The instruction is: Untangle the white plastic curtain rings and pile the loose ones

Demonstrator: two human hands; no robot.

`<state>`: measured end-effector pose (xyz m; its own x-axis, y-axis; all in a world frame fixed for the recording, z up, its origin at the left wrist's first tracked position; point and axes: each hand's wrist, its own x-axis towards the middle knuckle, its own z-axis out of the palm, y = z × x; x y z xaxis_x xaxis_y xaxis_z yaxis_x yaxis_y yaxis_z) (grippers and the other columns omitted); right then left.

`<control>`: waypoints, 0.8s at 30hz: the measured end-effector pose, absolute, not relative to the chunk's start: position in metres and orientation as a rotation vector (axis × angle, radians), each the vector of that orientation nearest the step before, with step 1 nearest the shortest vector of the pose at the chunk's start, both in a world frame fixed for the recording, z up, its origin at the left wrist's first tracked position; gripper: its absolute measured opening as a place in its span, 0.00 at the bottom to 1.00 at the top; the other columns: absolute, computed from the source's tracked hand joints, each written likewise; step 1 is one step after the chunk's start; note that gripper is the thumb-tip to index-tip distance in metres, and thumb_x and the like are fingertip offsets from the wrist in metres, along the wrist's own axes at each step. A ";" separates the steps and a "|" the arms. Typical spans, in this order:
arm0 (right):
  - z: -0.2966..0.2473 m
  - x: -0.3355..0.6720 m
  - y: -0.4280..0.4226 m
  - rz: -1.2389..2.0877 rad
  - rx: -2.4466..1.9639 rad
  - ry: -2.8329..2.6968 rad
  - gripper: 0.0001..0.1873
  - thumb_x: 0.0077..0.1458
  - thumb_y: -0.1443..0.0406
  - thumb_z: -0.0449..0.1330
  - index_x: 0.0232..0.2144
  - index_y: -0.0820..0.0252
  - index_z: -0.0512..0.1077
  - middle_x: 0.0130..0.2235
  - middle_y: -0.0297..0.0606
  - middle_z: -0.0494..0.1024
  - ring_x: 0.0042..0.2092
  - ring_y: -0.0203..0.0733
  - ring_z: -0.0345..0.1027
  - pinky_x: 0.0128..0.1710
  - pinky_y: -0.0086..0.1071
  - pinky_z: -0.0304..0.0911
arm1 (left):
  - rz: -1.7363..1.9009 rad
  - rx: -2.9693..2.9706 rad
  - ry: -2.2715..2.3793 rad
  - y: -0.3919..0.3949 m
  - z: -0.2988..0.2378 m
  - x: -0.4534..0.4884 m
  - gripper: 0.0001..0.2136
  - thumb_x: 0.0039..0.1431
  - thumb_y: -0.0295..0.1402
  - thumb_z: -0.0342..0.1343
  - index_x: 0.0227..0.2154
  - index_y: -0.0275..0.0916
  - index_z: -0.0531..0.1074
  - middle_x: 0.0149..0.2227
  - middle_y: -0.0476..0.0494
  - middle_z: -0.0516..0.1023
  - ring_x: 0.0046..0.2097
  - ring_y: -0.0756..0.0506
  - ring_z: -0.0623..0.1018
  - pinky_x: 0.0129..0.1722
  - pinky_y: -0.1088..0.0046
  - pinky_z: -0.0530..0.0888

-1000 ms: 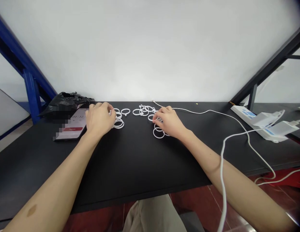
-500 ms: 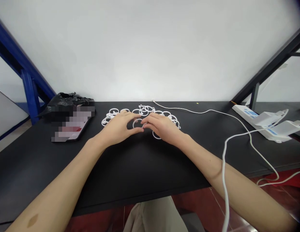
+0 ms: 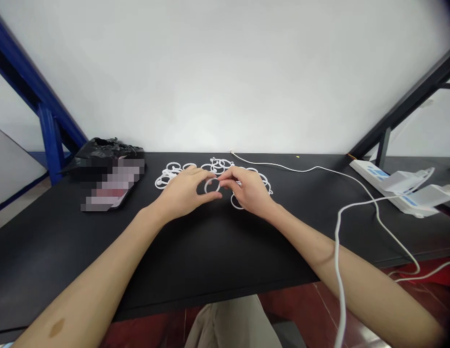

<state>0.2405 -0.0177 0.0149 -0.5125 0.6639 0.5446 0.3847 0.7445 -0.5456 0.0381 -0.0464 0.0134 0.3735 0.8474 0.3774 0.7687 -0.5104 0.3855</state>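
Note:
My left hand [image 3: 183, 193] and my right hand [image 3: 248, 189] meet at the middle of the black table [image 3: 196, 251]. Together they pinch one white ring [image 3: 212, 185] between their fingertips, held just above the tabletop. Several more white rings [image 3: 170, 175] lie scattered on the table behind and beside both hands, some to the left and some under my right hand [image 3: 263, 182].
A phone [image 3: 111, 191] lies at the left beside a crumpled black bag [image 3: 99, 151]. A white cable [image 3: 337, 227] runs across the right side and over my right forearm. A white power strip with adapters [image 3: 402, 191] sits at far right. Blue frame [image 3: 47, 130] stands at left.
Both hands left the separate ring piles and came together at the centre. They now hold one ring between them, lifted slightly since half a second ago.

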 end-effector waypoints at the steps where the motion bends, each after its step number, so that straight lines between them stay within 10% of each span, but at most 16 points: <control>1: 0.016 0.241 -0.017 0.465 -0.781 -2.165 0.05 0.60 0.69 0.58 0.33 0.57 0.74 0.34 0.33 0.81 0.36 0.36 0.73 0.37 0.30 0.64 | 0.827 2.479 1.467 -0.047 0.014 0.039 0.20 0.57 0.53 0.57 0.43 0.43 0.73 0.37 0.45 0.76 0.42 0.41 0.71 0.39 0.65 0.66; 15: 0.014 0.238 -0.019 0.524 -0.872 -2.136 0.07 0.59 0.70 0.58 0.30 0.57 0.74 0.30 0.30 0.79 0.30 0.33 0.71 0.34 0.28 0.64 | 0.852 2.480 1.457 -0.046 0.012 0.038 0.19 0.57 0.51 0.57 0.42 0.42 0.74 0.38 0.45 0.77 0.42 0.40 0.71 0.41 0.64 0.67; 24: 0.009 0.228 0.010 -0.066 -1.105 -2.440 0.16 0.61 0.61 0.59 0.49 0.61 0.72 0.51 0.50 0.74 0.54 0.53 0.66 0.55 0.49 0.62 | 0.836 2.407 2.096 -0.035 0.009 0.014 0.18 0.61 0.41 0.52 0.51 0.39 0.72 0.49 0.34 0.76 0.51 0.32 0.69 0.48 0.55 0.67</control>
